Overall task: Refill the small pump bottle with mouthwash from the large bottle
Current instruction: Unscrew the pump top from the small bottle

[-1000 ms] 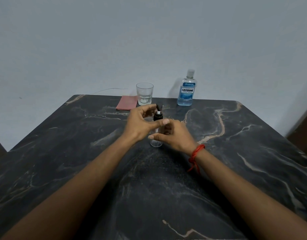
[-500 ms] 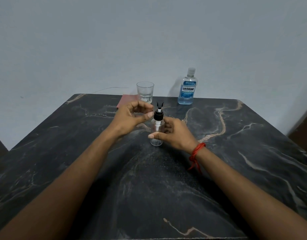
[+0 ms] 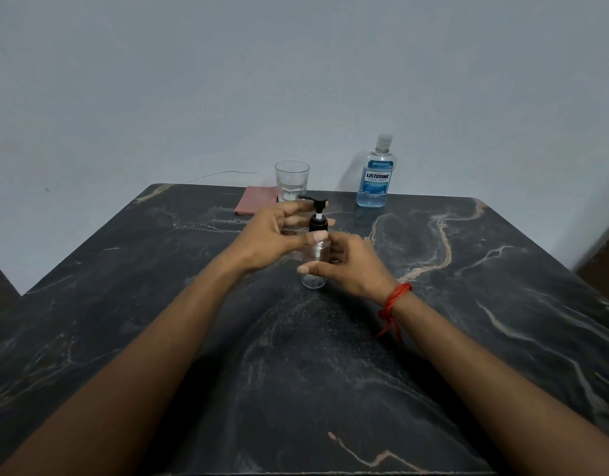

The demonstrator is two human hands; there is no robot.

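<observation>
1. Pump bottle (small, clear, apparently empty) is stood upright near the middle of the table, in front of the drinking glass and well short of the mouthwash bottle, which is kept capped at the table's far edge to the right of the glass
2. Its clear body is gripped by the right hand, thumb across the front and fingers curled round the back; the black pump collar is pinched between thumb and fingers of the left hand, so an unscrewing of the pump is judged to be in hand
3. A tip-over could be caused if the collar is twisted harder than the body is held, since the bottle is light and narrow at the base
4. The thin plastic wall could be squeezed out of shape by too tight a right-hand grip, and the thread could then be jammed
5. When the pump is lifted out, drips from its dip tube could be left on the table, or on the pink cloth beside the glass
6. The glass, just behind the left hand, could be knocked by the knuckles as the collar is turned
7. At pouring, a spill is likely if the wide-mouthed large bottle is tipped fast over so narrow a neck, as no funnel is seen
</observation>
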